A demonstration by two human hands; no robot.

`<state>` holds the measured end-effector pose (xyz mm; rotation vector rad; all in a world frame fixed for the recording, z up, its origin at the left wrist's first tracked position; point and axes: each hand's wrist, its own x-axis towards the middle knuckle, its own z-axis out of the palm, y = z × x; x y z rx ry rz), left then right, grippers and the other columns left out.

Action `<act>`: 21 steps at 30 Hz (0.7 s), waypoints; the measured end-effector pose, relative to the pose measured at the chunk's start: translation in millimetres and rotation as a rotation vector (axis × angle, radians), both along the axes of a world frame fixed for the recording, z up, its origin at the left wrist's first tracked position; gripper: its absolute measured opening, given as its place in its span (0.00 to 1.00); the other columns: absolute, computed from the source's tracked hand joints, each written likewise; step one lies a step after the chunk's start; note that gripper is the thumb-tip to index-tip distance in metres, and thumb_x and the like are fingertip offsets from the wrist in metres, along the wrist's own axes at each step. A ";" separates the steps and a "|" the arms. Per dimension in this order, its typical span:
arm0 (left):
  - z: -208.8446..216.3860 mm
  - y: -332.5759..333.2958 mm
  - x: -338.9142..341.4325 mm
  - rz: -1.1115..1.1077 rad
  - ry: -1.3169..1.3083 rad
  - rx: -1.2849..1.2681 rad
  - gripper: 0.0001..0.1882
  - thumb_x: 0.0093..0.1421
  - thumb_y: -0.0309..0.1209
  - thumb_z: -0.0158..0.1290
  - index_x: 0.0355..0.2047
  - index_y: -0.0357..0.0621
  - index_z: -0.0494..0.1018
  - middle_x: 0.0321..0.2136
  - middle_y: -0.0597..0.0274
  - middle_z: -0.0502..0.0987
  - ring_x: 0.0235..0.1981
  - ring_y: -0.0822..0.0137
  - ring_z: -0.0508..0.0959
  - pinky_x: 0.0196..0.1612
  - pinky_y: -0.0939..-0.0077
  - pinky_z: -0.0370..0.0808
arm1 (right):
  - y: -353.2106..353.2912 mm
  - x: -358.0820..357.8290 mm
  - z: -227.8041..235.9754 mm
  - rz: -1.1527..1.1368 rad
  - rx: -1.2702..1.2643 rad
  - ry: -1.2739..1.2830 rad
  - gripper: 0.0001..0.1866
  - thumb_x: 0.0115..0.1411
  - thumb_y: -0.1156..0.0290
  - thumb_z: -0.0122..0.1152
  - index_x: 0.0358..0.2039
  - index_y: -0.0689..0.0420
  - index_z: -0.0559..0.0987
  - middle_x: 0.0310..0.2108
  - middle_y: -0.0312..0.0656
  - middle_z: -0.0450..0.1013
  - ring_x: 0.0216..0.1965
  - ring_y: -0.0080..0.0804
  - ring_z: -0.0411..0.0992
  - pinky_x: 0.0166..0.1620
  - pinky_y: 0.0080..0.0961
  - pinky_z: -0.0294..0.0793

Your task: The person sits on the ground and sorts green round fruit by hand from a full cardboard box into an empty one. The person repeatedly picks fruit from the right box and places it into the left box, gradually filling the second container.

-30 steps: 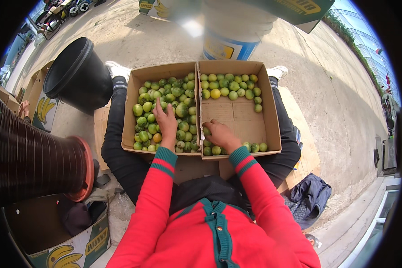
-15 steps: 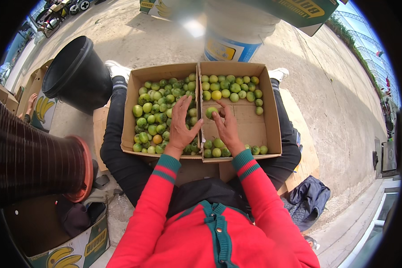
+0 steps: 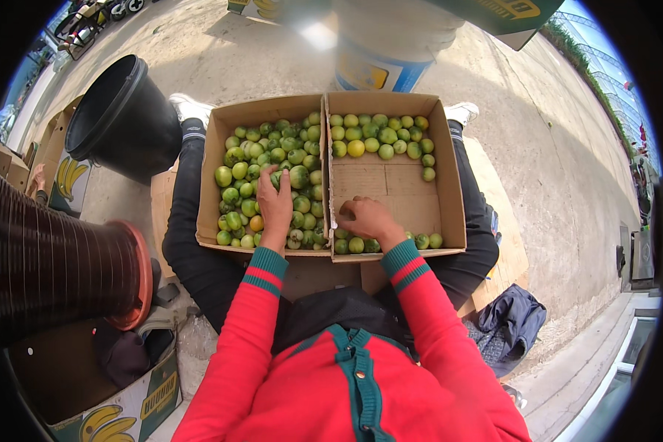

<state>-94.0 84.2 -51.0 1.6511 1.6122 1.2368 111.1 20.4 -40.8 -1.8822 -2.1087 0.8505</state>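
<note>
Two cardboard boxes stand side by side between my legs. The left box (image 3: 208, 193) is heaped with green tomatoes (image 3: 237, 171), among them an orange one (image 3: 256, 223). My left hand (image 3: 275, 210) reaches into it, thumb and fingers closed around a green tomato (image 3: 276, 178) on the pile. Over the right box (image 3: 390, 180), close to the middle wall, my right hand (image 3: 370, 221) points its curled fingers down; whatever they hold is hidden. Tomatoes in that box line the far side, with a yellow one (image 3: 356, 148), and a near row (image 3: 356, 244) lies partly under my right hand.
A black bucket (image 3: 118, 118) stands at the far left, a white bucket (image 3: 390, 44) beyond the boxes. Left of me are a large brown ribbed pot (image 3: 59, 250) and an open carton (image 3: 151, 405). Dark clothing (image 3: 512, 324) lies at the right. Another person's hand (image 3: 39, 180) shows at the left edge.
My left hand has gone from held open above the boxes to grasping at the left pile. My right hand, which held up a green tomato, has lowered into the right box near the middle wall.
</note>
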 end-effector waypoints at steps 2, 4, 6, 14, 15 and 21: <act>-4.6 -3.0 1.2 -0.085 0.064 -0.098 0.17 0.69 0.38 0.45 0.47 0.36 0.71 0.42 0.48 0.72 0.42 0.48 0.73 0.44 0.57 0.70 | -2.4 0.7 0.4 0.108 -0.114 -0.032 0.22 0.50 0.57 0.67 0.43 0.53 0.81 0.38 0.48 0.78 0.43 0.49 0.75 0.48 0.41 0.74; -0.6 -7.2 9.4 -0.154 0.129 -0.188 0.20 0.71 0.41 0.41 0.43 0.35 0.73 0.39 0.48 0.72 0.40 0.48 0.73 0.43 0.56 0.70 | -4.2 5.0 -5.8 0.160 -0.127 -0.037 0.22 0.48 0.58 0.68 0.44 0.51 0.81 0.39 0.47 0.79 0.45 0.48 0.75 0.49 0.39 0.75; -6.8 -5.5 5.5 -0.152 0.143 -0.105 0.19 0.71 0.41 0.41 0.43 0.36 0.73 0.38 0.48 0.72 0.39 0.48 0.73 0.43 0.55 0.70 | -3.3 4.3 -2.8 0.171 -0.149 -0.070 0.22 0.48 0.59 0.68 0.45 0.50 0.81 0.40 0.47 0.79 0.45 0.47 0.75 0.49 0.40 0.75; 2.5 -5.1 7.1 -0.147 0.002 -0.018 0.14 0.69 0.35 0.44 0.46 0.38 0.73 0.38 0.52 0.72 0.35 0.55 0.73 0.39 0.60 0.72 | -3.6 12.1 -18.8 0.147 -0.062 0.048 0.19 0.51 0.62 0.67 0.44 0.55 0.80 0.37 0.49 0.78 0.42 0.50 0.75 0.46 0.41 0.74; 10.5 -7.3 10.0 -0.173 -0.058 -0.040 0.14 0.69 0.34 0.46 0.46 0.39 0.73 0.38 0.53 0.72 0.35 0.56 0.73 0.39 0.62 0.72 | -1.4 13.8 -21.0 0.096 -0.032 0.056 0.19 0.53 0.61 0.66 0.43 0.58 0.79 0.36 0.51 0.78 0.41 0.51 0.75 0.45 0.41 0.74; 41.4 -22.8 11.9 -0.436 -0.060 0.169 0.21 0.58 0.31 0.58 0.52 0.43 0.72 0.41 0.58 0.72 0.37 0.61 0.73 0.39 0.68 0.73 | 3.8 -3.2 15.7 -0.416 0.259 0.507 0.21 0.64 0.56 0.58 0.42 0.64 0.76 0.32 0.53 0.76 0.37 0.49 0.74 0.38 0.39 0.71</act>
